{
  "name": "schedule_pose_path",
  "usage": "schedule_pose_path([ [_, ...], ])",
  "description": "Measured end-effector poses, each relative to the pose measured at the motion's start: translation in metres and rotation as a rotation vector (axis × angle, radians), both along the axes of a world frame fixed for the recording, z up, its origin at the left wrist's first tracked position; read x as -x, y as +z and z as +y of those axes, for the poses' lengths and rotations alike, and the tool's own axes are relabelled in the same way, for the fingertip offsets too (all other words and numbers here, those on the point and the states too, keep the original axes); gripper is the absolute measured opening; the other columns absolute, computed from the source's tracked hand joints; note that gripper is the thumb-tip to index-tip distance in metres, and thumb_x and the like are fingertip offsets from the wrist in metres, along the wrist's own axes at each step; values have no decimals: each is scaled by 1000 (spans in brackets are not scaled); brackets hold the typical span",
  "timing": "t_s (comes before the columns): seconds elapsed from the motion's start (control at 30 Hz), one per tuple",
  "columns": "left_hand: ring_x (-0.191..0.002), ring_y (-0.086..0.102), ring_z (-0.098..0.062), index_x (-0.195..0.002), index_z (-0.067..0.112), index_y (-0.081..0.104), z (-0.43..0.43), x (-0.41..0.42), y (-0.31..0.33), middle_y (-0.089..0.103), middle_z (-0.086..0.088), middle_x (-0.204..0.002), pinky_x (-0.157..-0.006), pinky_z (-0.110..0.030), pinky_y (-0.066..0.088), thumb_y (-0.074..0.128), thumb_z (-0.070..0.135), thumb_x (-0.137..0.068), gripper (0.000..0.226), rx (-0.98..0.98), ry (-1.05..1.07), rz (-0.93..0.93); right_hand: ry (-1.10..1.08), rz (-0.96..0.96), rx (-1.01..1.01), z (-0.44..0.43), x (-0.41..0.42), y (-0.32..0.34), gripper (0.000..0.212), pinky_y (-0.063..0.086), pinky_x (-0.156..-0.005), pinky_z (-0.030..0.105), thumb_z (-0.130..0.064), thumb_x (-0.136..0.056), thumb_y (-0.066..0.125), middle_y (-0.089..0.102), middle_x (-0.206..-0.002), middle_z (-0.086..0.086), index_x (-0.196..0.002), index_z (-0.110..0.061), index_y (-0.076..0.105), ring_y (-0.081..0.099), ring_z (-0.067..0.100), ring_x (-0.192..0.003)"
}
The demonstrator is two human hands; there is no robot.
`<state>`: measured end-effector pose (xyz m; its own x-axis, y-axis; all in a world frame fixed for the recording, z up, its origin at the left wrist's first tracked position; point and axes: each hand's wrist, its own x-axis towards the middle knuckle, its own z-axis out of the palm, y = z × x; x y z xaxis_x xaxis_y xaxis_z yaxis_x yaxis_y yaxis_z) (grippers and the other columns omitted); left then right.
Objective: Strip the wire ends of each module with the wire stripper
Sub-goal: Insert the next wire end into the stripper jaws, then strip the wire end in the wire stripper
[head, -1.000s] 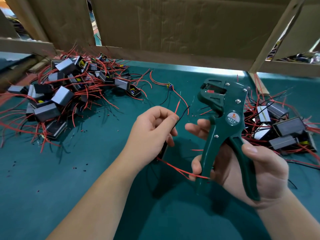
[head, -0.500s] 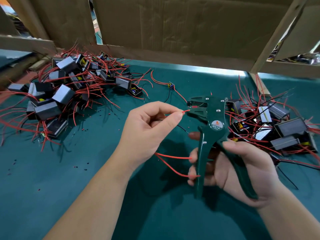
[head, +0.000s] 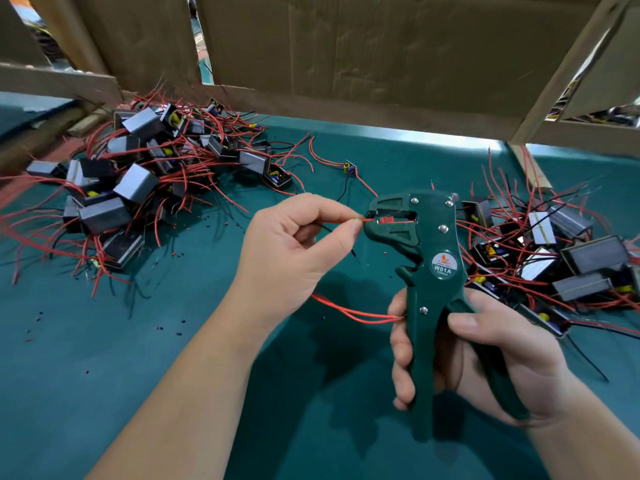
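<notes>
The green wire stripper (head: 440, 268) is held upright in the right hand (head: 502, 358), whose fingers (head: 401, 348) are curled round both handles. A red wire (head: 353, 312) is pinched by the left hand (head: 291, 258) just left of the wire stripper's head, and its end is set between the jaws. Well to the left of the wire stripper, a heap of modules (head: 138, 188) with red leads is spread on the table (head: 104, 358). A second heap (head: 568, 258) lies just to its right. Behind it a cardboard wall (head: 381, 57) is seen.

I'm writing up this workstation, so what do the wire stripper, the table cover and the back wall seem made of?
Wire stripper: matte dark green body, likely plastic or painted metal, with shiny metal rivets. Table cover: dull teal mat, perhaps rubber; soft reflections. Back wall: brown cardboard, creased and matte.
</notes>
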<state>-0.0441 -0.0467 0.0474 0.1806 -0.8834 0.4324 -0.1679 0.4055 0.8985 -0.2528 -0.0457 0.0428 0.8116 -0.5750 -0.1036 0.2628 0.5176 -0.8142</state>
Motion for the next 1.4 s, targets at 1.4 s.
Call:
schedule_pose_path([
  [1.4,-45,46,5,-71,18,68,0,3,8,57,16,-50,-47,-6,34,62,1,-85,22,-150,11,231,31,-136,-133,8,-13,1,48,49,-78,56,-24,-76,71,60,-94,25,-116,-1,59,62,43,-80],
])
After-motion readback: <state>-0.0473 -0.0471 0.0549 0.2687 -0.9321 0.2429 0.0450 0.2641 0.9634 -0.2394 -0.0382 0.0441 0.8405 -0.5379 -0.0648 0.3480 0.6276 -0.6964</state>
